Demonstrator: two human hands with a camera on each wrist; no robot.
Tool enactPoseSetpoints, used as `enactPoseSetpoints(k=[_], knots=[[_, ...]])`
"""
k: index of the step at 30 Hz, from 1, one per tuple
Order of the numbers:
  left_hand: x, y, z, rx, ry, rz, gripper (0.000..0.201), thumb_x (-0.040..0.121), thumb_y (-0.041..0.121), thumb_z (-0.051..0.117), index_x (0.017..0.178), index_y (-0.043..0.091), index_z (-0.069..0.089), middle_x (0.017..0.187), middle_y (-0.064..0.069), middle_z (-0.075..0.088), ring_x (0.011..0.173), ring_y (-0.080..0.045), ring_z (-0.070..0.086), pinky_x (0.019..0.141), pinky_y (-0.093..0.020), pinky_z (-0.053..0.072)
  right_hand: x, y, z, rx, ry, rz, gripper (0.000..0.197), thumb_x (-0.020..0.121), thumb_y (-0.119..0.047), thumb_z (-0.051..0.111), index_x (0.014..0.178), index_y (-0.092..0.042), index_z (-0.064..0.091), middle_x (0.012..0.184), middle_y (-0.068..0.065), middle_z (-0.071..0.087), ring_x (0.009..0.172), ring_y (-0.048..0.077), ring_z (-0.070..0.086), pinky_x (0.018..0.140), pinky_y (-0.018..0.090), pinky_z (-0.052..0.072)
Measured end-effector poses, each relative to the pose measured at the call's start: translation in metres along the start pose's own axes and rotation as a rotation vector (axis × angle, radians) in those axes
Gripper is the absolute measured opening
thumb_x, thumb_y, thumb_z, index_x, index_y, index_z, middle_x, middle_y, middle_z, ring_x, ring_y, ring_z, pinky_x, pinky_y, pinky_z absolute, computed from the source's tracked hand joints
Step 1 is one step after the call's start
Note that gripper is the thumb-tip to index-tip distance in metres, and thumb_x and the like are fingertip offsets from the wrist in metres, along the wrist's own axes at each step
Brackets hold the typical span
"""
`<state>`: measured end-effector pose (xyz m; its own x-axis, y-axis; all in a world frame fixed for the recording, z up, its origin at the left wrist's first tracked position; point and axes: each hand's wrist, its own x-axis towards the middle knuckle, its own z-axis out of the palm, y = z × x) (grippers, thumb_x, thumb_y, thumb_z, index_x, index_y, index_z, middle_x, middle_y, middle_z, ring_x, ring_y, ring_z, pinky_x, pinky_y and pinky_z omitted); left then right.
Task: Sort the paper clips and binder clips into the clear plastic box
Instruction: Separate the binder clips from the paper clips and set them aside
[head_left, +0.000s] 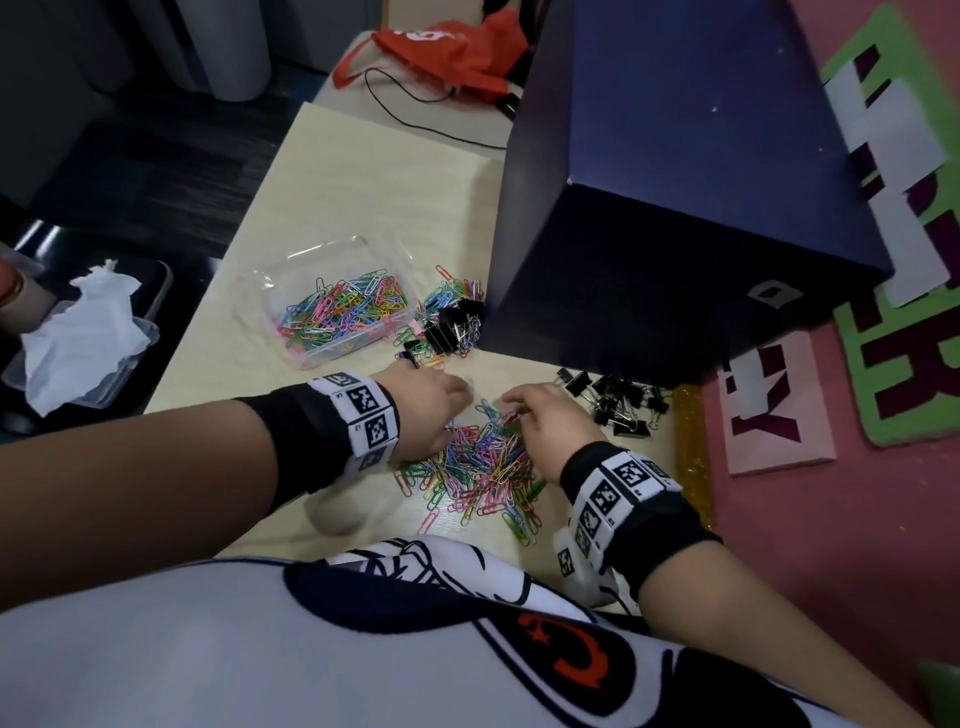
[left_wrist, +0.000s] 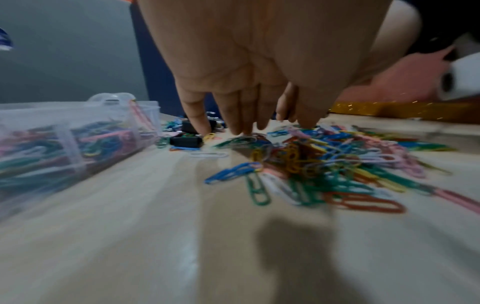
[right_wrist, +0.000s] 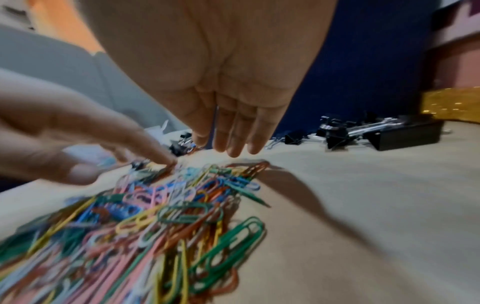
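A heap of coloured paper clips (head_left: 480, 470) (left_wrist: 324, 164) (right_wrist: 161, 216) lies on the pale table near its front edge. My left hand (head_left: 431, 410) (left_wrist: 249, 115) hovers at the heap's far left side with straight fingers reaching down to the clips. My right hand (head_left: 550, 421) (right_wrist: 228, 135) is at the heap's far right side, fingers straight and pointing down, holding nothing. The clear plastic box (head_left: 332, 306) (left_wrist: 64, 144), part full of coloured paper clips, stands to the far left. Black binder clips (head_left: 621, 405) (right_wrist: 376, 133) lie at the right, and more (head_left: 447, 325) beside the box.
A large dark blue box (head_left: 675, 208) stands at the back right, close behind the clips. A gold glitter strip (head_left: 691, 452) lines the table's right edge. A tray with white tissue (head_left: 83, 332) sits off the table's left side. An orange bag (head_left: 447, 47) lies far back.
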<state>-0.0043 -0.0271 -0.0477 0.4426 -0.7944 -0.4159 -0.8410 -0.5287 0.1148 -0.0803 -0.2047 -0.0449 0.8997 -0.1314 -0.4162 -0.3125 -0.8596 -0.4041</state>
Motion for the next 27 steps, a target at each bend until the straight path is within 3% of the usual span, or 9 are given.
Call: enactPoseSetpoints(k=[2,5,10,13,16,19,21,24,27], knots=[[-0.003,0.007,0.002,0.006,0.004,0.11,0.054,0.094,0.039,0.043,0.145,0.025,0.032,0.152,0.006,0.032,0.136,-0.014,0.036,0.104,-0.043,0.035,-0.003,0.006,-0.005,-0.016,0.015,0.065,0.051,0.089,0.002,0.04,0.131,-0.024,0.051,0.136,0.001,0.044,0.12,0.018,0.049,0.102,0.026,0.039],[-0.006,0.013,0.003,-0.023,0.03,0.181,0.049,0.094,0.037,0.042,0.141,0.027,0.036,0.148,0.009,0.037,0.13,-0.014,0.042,0.101,-0.041,0.037,-0.012,0.011,-0.005,-0.099,-0.096,0.085,0.055,0.088,0.002,0.043,0.135,-0.025,0.047,0.138,0.002,0.043,0.124,0.02,0.046,0.104,0.027,0.037],[0.0,-0.003,-0.008,-0.078,0.04,-0.107,0.045,0.094,0.033,0.045,0.136,0.017,0.043,0.13,-0.006,0.048,0.116,-0.026,0.049,0.094,-0.041,0.048,-0.023,0.014,-0.006,-0.062,-0.017,0.202,0.054,0.089,-0.003,0.048,0.139,-0.021,0.04,0.141,0.005,0.035,0.125,0.024,0.046,0.104,0.033,0.041],[-0.001,-0.003,-0.004,-0.034,-0.053,-0.085,0.042,0.093,0.036,0.046,0.13,0.015,0.046,0.123,-0.009,0.049,0.109,-0.027,0.051,0.091,-0.043,0.05,-0.027,0.01,0.002,-0.099,-0.058,0.262,0.049,0.09,-0.005,0.045,0.137,-0.018,0.038,0.137,0.009,0.033,0.119,0.029,0.05,0.102,0.04,0.044],[-0.002,0.003,0.005,-0.098,-0.095,-0.018,0.057,0.087,0.043,0.054,0.138,0.021,0.039,0.129,-0.008,0.044,0.113,-0.026,0.048,0.094,-0.043,0.048,-0.032,0.002,0.011,-0.095,-0.11,0.224,0.044,0.095,-0.028,0.049,0.136,-0.017,0.039,0.132,0.007,0.036,0.112,0.025,0.054,0.099,0.038,0.046],[-0.005,0.007,0.008,-0.079,-0.148,0.02,0.092,0.067,0.057,0.072,0.141,0.023,0.029,0.128,-0.007,0.041,0.114,-0.027,0.044,0.094,-0.043,0.047,-0.032,-0.003,0.013,-0.072,-0.135,0.24,0.075,0.077,-0.052,0.068,0.137,-0.019,0.036,0.129,0.005,0.036,0.112,0.024,0.053,0.098,0.037,0.046],[-0.006,0.01,0.011,0.014,-0.154,0.031,0.098,0.059,0.052,0.08,0.138,0.022,0.031,0.126,-0.007,0.038,0.111,-0.027,0.042,0.091,-0.044,0.048,-0.034,-0.008,0.016,-0.086,-0.176,0.242,0.101,0.061,-0.056,0.079,0.141,-0.024,0.027,0.129,0.004,0.031,0.114,0.025,0.052,0.098,0.038,0.047],[-0.006,0.013,0.012,0.008,-0.083,-0.013,0.068,0.073,0.033,0.072,0.131,0.019,0.038,0.12,-0.009,0.043,0.104,-0.029,0.044,0.086,-0.044,0.05,-0.033,-0.017,0.027,-0.13,-0.163,0.144,0.105,0.061,-0.051,0.081,0.144,-0.034,0.019,0.127,0.003,0.026,0.114,0.027,0.05,0.1,0.039,0.046],[-0.007,0.01,0.007,-0.034,-0.071,-0.068,0.046,0.086,0.016,0.056,0.13,0.017,0.041,0.114,-0.009,0.048,0.101,-0.031,0.049,0.081,-0.04,0.05,-0.03,-0.024,0.035,-0.091,-0.089,0.059,0.074,0.075,-0.04,0.073,0.137,-0.03,0.034,0.122,0.004,0.029,0.109,0.029,0.051,0.1,0.038,0.045]])
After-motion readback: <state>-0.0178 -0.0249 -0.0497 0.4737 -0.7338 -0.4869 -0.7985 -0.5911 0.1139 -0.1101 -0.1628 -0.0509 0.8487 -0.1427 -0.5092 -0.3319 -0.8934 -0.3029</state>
